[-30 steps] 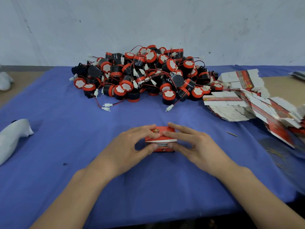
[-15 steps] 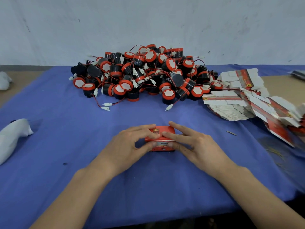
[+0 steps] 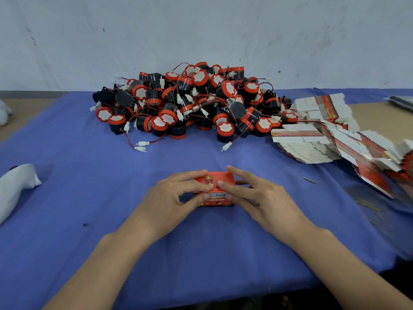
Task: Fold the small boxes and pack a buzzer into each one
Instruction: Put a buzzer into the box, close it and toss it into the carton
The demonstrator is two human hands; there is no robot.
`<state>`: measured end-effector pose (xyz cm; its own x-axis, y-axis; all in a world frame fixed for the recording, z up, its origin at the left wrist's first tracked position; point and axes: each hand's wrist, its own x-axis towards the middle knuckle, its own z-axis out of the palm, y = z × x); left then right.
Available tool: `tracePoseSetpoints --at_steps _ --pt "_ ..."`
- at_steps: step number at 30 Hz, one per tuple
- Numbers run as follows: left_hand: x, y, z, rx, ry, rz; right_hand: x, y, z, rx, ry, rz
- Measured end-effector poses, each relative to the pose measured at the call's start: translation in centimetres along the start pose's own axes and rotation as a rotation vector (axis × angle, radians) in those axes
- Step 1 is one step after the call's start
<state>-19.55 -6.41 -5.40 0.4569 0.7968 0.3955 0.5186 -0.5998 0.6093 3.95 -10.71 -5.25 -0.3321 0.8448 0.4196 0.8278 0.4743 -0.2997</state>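
Two hands meet at the middle of the head view: the left hand (image 3: 169,198) and the right hand (image 3: 263,198) both pinch a small red box (image 3: 223,177), forefingers pressing on its top, thumbs against its near face, the other fingers loosely fanned. The box rests on the blue cloth (image 3: 89,198). At twelve o'clock from it lies a pile of red-and-black buzzers (image 3: 192,101) with trailing wires. At two o'clock slumps a stack of flat box blanks (image 3: 312,139). At nine o'clock, well apart, lies a white bundle (image 3: 13,186).
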Motion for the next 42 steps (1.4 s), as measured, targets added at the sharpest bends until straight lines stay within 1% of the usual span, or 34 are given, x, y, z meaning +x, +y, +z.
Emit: tracePoseSetpoints --at_steps 3,5,7,9,12,15,18,21,25,30,34,39,42 --pt "-0.1 0.1 0.4 -0.060 0.032 -0.016 0.1 0.7 0.1 0.161 -0.020 0.097" --pt "0.0 0.5 0.4 -0.149 0.082 -0.056 0.4 0.4 0.1 0.339 0.006 0.174" --pt "0.5 1.5 0.4 -0.261 0.165 -0.101 1.0 -0.5 -0.1 0.605 0.074 0.251" --pt "1.0 2.9 0.7 -0.402 0.258 -0.152 1.8 -1.8 0.2 0.798 0.191 0.292" --pt "1.7 4.8 2.1 -0.580 0.391 -0.196 3.1 -4.3 1.3 1.007 0.300 0.372" --pt "2.2 5.8 2.7 -0.655 0.511 -0.255 4.2 -6.6 2.1 1.140 0.371 0.397" --pt "2.8 5.9 2.2 -0.614 0.593 -0.222 5.3 -7.3 1.7 1.176 0.416 0.371" --pt "3.0 5.9 1.7 -0.458 0.646 -0.159 5.9 -7.8 1.4 1.192 0.437 0.385" --pt "3.0 5.7 1.6 -0.408 0.710 -0.210 5.9 -8.4 1.6 1.228 0.399 0.442" --pt "2.8 5.6 1.2 -0.467 0.729 -0.255 6.0 -8.9 1.4 1.267 0.369 0.473" --pt "2.8 6.0 1.1 -0.532 0.737 -0.241 6.1 -9.0 1.1 1.331 0.389 0.479" --pt "2.8 6.0 1.0 -0.593 0.776 -0.245 6.2 -9.3 1.3 1.314 0.346 0.438" --pt "2.8 6.1 1.2 -0.570 0.784 -0.235 6.1 -9.2 1.4 1.299 0.386 0.432"
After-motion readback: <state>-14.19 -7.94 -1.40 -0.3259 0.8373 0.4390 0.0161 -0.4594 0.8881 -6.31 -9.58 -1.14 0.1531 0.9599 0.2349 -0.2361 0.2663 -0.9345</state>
